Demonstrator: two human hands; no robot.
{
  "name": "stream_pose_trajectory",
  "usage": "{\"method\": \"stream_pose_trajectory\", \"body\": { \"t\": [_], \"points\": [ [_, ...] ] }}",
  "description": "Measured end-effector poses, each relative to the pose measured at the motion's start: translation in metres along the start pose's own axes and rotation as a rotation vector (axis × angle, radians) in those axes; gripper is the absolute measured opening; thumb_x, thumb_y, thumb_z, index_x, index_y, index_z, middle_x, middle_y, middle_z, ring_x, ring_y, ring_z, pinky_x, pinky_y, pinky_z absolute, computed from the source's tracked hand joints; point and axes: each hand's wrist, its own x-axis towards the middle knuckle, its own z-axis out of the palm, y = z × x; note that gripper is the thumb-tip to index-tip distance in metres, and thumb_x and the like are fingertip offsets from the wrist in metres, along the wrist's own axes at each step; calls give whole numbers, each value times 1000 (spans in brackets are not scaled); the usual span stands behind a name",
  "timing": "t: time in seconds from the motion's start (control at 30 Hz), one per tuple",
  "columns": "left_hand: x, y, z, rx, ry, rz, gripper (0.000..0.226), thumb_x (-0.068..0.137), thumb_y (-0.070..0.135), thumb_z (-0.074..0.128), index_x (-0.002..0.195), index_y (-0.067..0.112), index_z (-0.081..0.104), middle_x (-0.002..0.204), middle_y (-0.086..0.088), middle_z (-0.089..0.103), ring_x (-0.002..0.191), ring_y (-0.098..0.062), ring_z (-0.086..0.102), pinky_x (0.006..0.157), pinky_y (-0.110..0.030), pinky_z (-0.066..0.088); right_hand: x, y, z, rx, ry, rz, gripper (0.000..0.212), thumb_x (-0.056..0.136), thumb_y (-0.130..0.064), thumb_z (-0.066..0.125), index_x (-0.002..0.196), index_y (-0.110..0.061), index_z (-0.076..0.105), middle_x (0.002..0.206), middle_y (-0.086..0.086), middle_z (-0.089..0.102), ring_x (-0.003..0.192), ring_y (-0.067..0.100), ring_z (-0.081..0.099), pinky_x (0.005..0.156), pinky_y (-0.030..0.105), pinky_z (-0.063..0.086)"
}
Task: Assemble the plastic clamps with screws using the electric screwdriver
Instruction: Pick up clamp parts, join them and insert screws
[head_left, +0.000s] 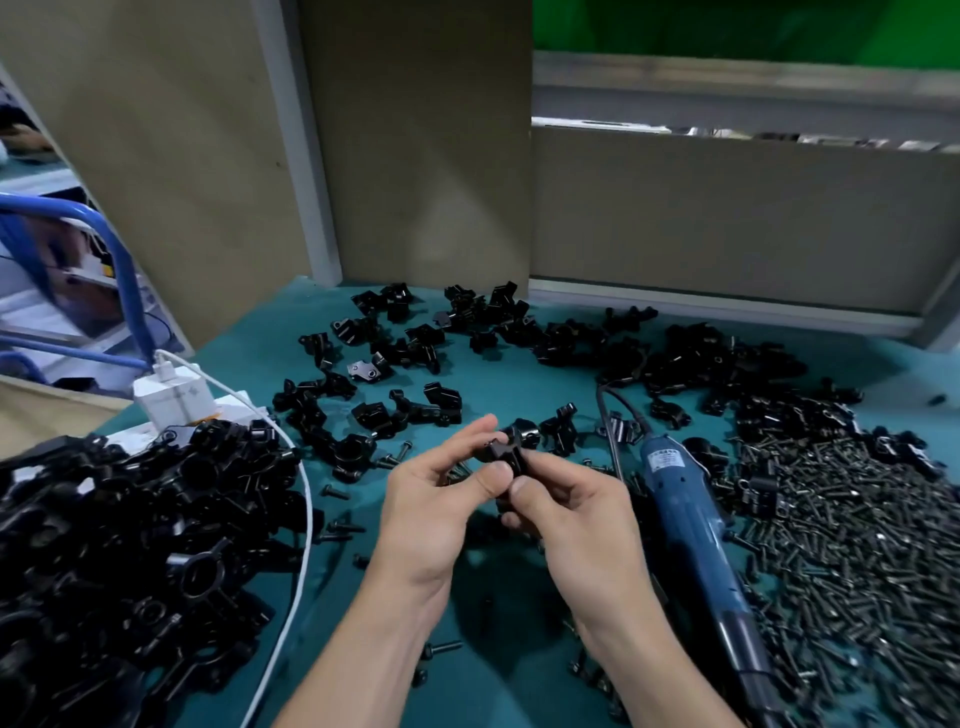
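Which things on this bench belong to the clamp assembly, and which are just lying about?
In the job:
clamp part, pinched by the left hand and right hand
electric screwdriver, lying on the table
screw pile
loose clamp parts
clamp heap

Lying about:
white charger
white cable
blue tubing

Head view, one worn camera.
Looks forward and down, close over the table (519, 379); boards (415, 140) rise at its far edge.
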Motion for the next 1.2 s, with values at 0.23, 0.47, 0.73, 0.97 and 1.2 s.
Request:
{"method": "stream_pose_trajectory", "body": {
  "t": [0.23,0.47,0.73,0.97,1.2],
  "points": [
    [-8,-4,2,405,225,201,37,86,10,78,103,43,80,96,17,78,88,-9,73,72,-23,57,-9,-11,8,-712,364,-334,21,97,-22,68,112,-35,73,86,-19,73,76,5,68,70,24,57],
    [-17,-3,6,671,-8,77,60,92,80,38,62,38,70,55,9,67,50,-4,59,54,-22,41,-15,-8,3,-979,333,-532,19,82,-1,81,95,-15,78,85,-6,74,75,20,67,64,36,60],
    [-12,2,6,605,-117,-210,61,95,77,35,72,32,71,56,-6,71,38,-21,60,52,-27,47,-8,1,-12,-974,271,-680,27,76,11,82,96,-7,80,88,0,75,78,21,69,68,36,60],
    [-6,7,0,17,31,-315,29,108,17,52,101,19,80,97,-12,80,73,-24,77,56,-27,58,8,-9,-18,-991,22,-413,37,87,-7,68,114,-31,74,109,-14,76,97,7,69,90,26,57],
    [3,6,-6,89,143,-234,28,106,6,52,101,16,77,103,-18,77,69,-28,76,58,-25,59,92,-4,-39,-1559,-92,108,40,91,-2,51,129,-11,44,126,13,57,113,30,55,88,40,52]
  ]
}}
